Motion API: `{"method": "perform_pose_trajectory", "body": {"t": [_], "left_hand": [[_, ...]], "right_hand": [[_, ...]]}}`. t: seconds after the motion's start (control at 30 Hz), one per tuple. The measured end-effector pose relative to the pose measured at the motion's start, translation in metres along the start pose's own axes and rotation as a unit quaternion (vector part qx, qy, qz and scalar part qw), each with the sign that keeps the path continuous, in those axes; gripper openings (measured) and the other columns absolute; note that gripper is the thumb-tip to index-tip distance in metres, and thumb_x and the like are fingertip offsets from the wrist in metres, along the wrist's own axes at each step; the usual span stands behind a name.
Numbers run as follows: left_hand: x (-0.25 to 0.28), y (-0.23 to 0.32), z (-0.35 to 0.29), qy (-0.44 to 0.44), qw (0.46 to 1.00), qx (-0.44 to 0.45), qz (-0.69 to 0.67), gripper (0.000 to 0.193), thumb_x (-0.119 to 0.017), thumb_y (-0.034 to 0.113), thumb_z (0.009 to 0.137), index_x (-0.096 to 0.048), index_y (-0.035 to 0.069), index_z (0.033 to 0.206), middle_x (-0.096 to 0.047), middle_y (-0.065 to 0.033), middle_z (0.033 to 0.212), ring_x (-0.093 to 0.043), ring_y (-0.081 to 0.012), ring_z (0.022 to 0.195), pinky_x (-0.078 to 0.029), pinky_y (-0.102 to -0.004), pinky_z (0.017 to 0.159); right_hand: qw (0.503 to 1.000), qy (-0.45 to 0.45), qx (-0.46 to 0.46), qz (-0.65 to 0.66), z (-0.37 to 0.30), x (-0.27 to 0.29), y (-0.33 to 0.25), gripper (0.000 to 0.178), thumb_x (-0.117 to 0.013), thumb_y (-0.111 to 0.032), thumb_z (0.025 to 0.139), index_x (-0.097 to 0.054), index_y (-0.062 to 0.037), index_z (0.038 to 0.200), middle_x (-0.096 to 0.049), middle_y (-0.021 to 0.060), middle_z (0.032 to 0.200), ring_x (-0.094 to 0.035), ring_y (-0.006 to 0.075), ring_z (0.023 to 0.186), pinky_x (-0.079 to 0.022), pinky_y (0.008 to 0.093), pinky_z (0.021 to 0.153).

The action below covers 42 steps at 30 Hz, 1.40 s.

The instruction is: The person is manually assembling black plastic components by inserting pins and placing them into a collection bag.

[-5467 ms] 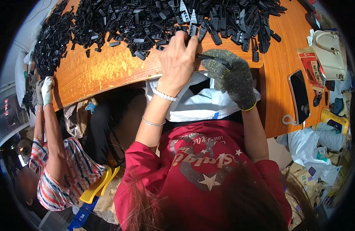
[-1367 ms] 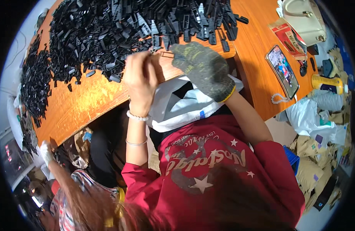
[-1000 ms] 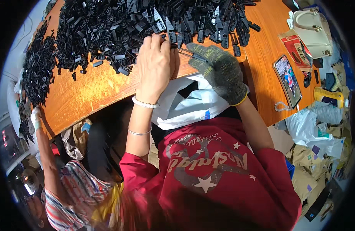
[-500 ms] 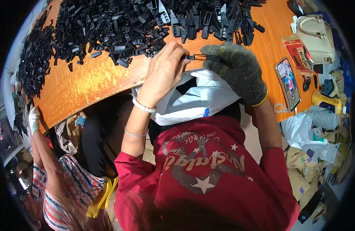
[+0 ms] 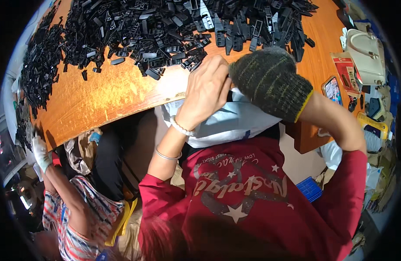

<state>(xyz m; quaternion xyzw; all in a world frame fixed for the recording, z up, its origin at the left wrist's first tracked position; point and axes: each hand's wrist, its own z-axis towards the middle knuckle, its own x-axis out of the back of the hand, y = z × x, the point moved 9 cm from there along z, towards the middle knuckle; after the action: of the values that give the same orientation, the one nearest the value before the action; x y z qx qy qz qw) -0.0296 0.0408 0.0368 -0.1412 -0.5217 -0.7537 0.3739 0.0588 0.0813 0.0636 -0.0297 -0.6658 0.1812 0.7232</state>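
My left hand (image 5: 209, 87), bare and with two bracelets at the wrist, is closed with curled fingers at the table's front edge. Against its fingertips sits my right hand (image 5: 270, 82) in a dark grey knitted glove, bent over and closed. Both hands meet around a black plastic part, which showed between them a moment before; now their fingers hide it. Just beyond them lies a large pile of small black plastic parts (image 5: 152, 39), with longer wedge-shaped pieces on its right side. A white sheet or bag (image 5: 226, 122) covers my lap below the hands.
On the right of the wooden table (image 5: 104, 91) are a phone (image 5: 332, 90), a red packet (image 5: 346, 71) and a cream handbag (image 5: 365, 54). At left, a co-worker's gloved hand (image 5: 39, 148) touches the table edge. A blue basket (image 5: 309, 189) is low on the right.
My right elbow has swung outward and the gloved hand has turned over toward my left hand. The black plastic part between them has gone out of sight. The view has shifted slightly.
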Motion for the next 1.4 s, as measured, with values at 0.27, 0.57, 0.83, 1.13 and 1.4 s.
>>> {"method": "perform_pose_trajectory", "body": {"t": [0.27, 0.57, 0.83, 1.13, 1.4], "left_hand": [[0.002, -0.001, -0.001, 0.019, 1.000, -0.006, -0.006, 0.013, -0.060, -0.001, 0.070, -0.052, -0.003, 0.080, -0.049, -0.0139, 0.082, -0.054, -0.0328, 0.077, -0.045, -0.0402, 0.065], [0.012, -0.013, -0.026, 0.000, 0.964, 0.159, -0.213, 0.014, -0.065, 0.001, 0.080, -0.062, -0.001, 0.094, -0.055, -0.0071, 0.084, -0.057, -0.0138, 0.067, -0.045, -0.0274, 0.057], [-0.038, -0.006, -0.056, -0.024, 0.733, 0.363, -0.575, 0.017, -0.063, 0.012, 0.090, -0.063, -0.004, 0.096, -0.062, -0.0062, 0.069, -0.047, -0.0077, 0.041, -0.036, -0.0185, 0.038], [-0.023, -0.007, -0.058, 0.051, 0.791, 0.379, -0.478, 0.017, -0.064, 0.014, 0.090, -0.061, -0.002, 0.086, -0.059, -0.0047, 0.062, -0.042, -0.0048, 0.037, -0.027, -0.0180, 0.034], [-0.041, -0.002, -0.064, 0.029, 0.702, 0.390, -0.595, 0.011, -0.062, 0.010, 0.091, -0.057, 0.000, 0.088, -0.059, -0.0058, 0.061, -0.048, -0.0080, 0.038, -0.032, -0.0183, 0.034]], "right_hand": [[0.995, -0.033, -0.058, -0.079, 0.014, -0.023, 0.015, 0.027, -0.056, -0.018, 0.085, -0.060, -0.0053, 0.108, -0.061, 0.0130, 0.108, -0.059, 0.0262, 0.101, -0.046, 0.0392, 0.087], [0.911, 0.191, -0.281, 0.232, -0.039, -0.001, 0.017, 0.035, -0.071, -0.017, 0.081, -0.063, -0.0038, 0.113, -0.065, 0.0116, 0.101, -0.066, 0.0243, 0.087, -0.052, 0.0329, 0.075], [0.706, 0.234, -0.310, 0.592, -0.054, -0.040, 0.005, 0.040, -0.063, 0.006, 0.082, -0.057, -0.0011, 0.121, -0.064, 0.0073, 0.107, -0.062, 0.0135, 0.097, -0.053, 0.0273, 0.084], [0.662, 0.283, -0.302, 0.624, -0.052, -0.044, 0.002, 0.035, -0.063, 0.003, 0.084, -0.057, -0.0005, 0.118, -0.065, 0.0067, 0.102, -0.062, 0.0100, 0.091, -0.054, 0.0257, 0.076], [0.852, 0.309, -0.218, 0.362, -0.050, -0.030, -0.002, 0.037, -0.068, -0.008, 0.080, -0.060, -0.0042, 0.116, -0.066, 0.0086, 0.090, -0.063, 0.0167, 0.074, -0.051, 0.0298, 0.066]]}}
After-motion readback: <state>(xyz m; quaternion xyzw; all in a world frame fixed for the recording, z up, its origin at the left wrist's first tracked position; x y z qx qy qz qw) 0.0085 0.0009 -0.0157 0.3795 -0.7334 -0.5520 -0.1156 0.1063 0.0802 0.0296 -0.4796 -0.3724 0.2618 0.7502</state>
